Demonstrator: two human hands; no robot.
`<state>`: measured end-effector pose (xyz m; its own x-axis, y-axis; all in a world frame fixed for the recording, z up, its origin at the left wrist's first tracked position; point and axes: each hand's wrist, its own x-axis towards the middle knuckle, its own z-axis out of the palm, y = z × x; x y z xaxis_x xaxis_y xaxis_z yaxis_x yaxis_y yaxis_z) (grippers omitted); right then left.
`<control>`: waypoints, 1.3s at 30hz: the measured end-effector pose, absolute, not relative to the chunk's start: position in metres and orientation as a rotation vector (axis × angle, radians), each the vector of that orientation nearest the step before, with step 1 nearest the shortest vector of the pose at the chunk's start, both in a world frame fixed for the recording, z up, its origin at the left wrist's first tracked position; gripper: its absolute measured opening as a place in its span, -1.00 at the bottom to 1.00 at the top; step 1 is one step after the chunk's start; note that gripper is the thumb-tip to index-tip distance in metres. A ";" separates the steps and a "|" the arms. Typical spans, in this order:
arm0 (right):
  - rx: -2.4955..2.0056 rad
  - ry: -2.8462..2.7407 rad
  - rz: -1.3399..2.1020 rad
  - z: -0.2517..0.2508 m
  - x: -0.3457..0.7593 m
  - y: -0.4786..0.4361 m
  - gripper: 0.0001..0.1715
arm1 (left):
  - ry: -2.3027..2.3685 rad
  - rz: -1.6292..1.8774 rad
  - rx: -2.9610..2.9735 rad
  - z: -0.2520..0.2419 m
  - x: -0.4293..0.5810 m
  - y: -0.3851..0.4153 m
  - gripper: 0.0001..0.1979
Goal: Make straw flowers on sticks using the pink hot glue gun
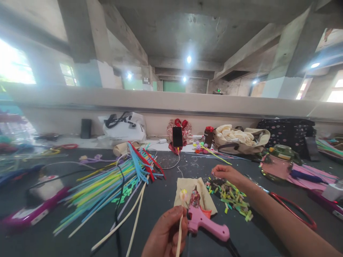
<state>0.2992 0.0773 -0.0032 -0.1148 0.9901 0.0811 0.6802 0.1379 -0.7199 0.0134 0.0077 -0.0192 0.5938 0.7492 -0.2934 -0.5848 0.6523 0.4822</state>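
My left hand (167,228) is closed around a cream pipe cleaner (180,232), held upright. At its top sits a small pale yellow and pink tip (183,194). Beyond it, a pink glue gun (206,224) with a glue-crusted nozzle lies over a beige cloth or paper sheet (180,184). My right hand (223,173) hovers at the far edge of a pile of short green, yellow and dark pipe cleaner pieces (235,201). Its fingertips are pinched together; a tiny pale bit may be between them, too small to name.
Long pipe cleaners (107,191) lie bundled at left, near a black cable. Red-handled scissors (294,210) and a jar (277,164) are at right. A phone (177,137) leans at the back between bags. Purple power strips (37,210) lie at both sides.
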 end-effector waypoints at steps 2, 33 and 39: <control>-1.539 -1.766 0.819 -0.004 0.300 0.075 -0.78 | 0.498 0.775 0.356 -0.020 0.015 0.009 -0.85; -1.186 -1.631 1.430 0.036 0.172 0.008 -0.76 | 0.395 0.939 0.470 -0.007 0.026 0.001 -0.82; -1.309 -1.686 1.285 0.041 0.164 0.006 -0.80 | 0.462 0.962 0.486 -0.008 0.025 0.000 -0.80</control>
<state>0.1636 0.0057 0.0406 -0.3004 0.9507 -0.0772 0.3263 0.0264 -0.9449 0.0253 -0.0002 -0.0082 0.4932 0.8560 -0.1549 -0.6563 0.4830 0.5797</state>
